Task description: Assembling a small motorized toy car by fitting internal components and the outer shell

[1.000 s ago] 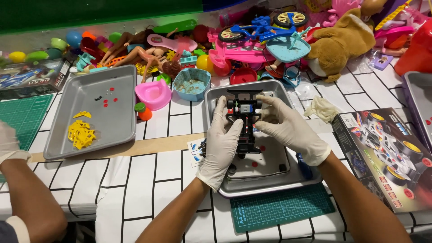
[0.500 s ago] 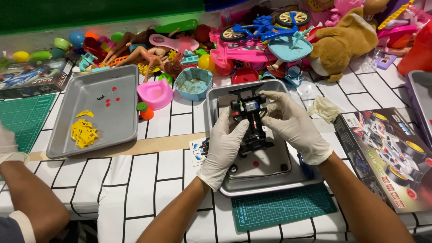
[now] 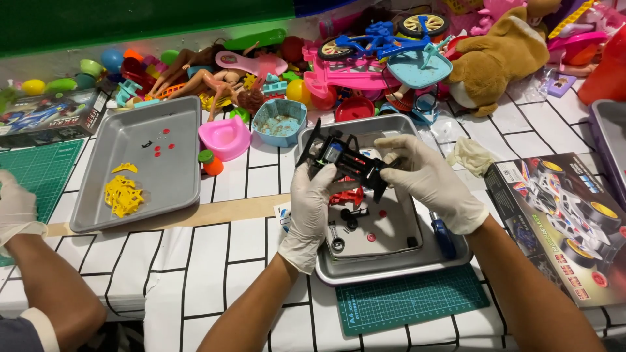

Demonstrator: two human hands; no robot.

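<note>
Both of my hands wear white gloves and hold a black toy car chassis (image 3: 342,160) tilted above a grey metal tray (image 3: 391,267). My left hand (image 3: 312,208) grips its near left end. My right hand (image 3: 427,179) holds its right side with fingers curled over it. Inside the tray lie a red plastic part (image 3: 347,195), small black wheels (image 3: 338,244) and a few red dots.
A second grey tray (image 3: 140,176) at left holds yellow plastic parts (image 3: 122,194). Another person's gloved hand (image 3: 14,208) rests at far left. A toy car box (image 3: 567,221) lies at right. Toys are heaped along the back: a pink potty (image 3: 226,138), a blue bowl (image 3: 279,121), a plush animal (image 3: 499,55).
The chassis has been lifted off the tray and tilted, its left end now raised. My hands rose with it. The other person's arm shifted slightly.
</note>
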